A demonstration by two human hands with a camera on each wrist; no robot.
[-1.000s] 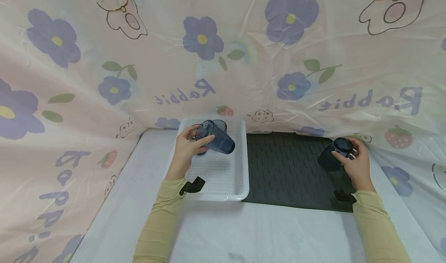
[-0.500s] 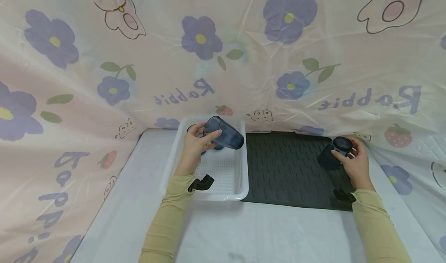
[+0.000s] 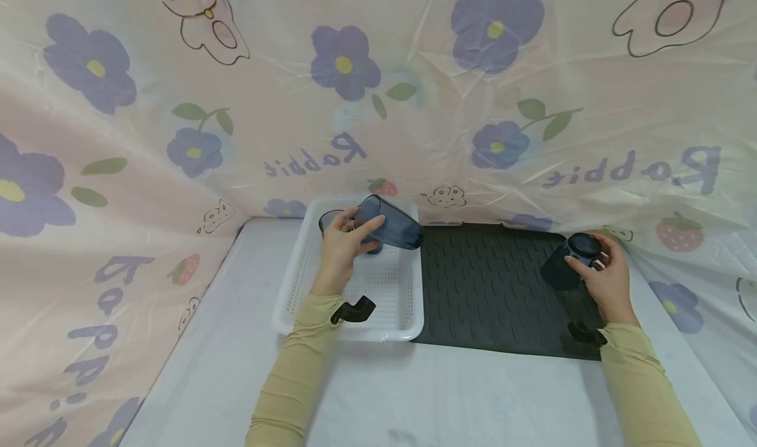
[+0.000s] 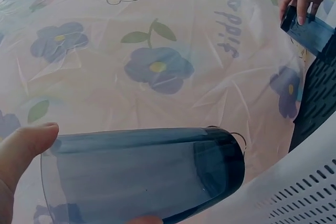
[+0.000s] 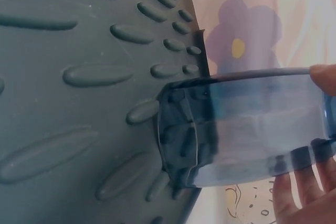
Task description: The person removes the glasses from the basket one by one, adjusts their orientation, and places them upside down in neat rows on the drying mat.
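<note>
Pale pink sheeting (image 3: 408,164) printed with purple flowers and rabbits hangs behind a white-covered desk (image 3: 473,394). Above the right wall of a white perforated plastic basket (image 3: 416,302), the left hand (image 3: 343,250) grips a see-through dark-blue tapered tumbler (image 3: 393,223) near its mouth, tilted with the base towards the right. The right hand (image 3: 609,282) has thumb and fingers round the base end of a matching upside-down blue tumbler (image 3: 582,244) at the far right of a black ridged mat (image 3: 485,289); whether its rim sits flat is hard to tell. It could topple if let go while uneven on the ridges. Carried too low, the tilted one might knock the basket wall; a loose grip on its smooth side could let it slip. At least one more blue tumbler (image 3: 330,221) is at the basket's far left. The mat lies just beside the basket, its far edge near the sheeting.
</note>
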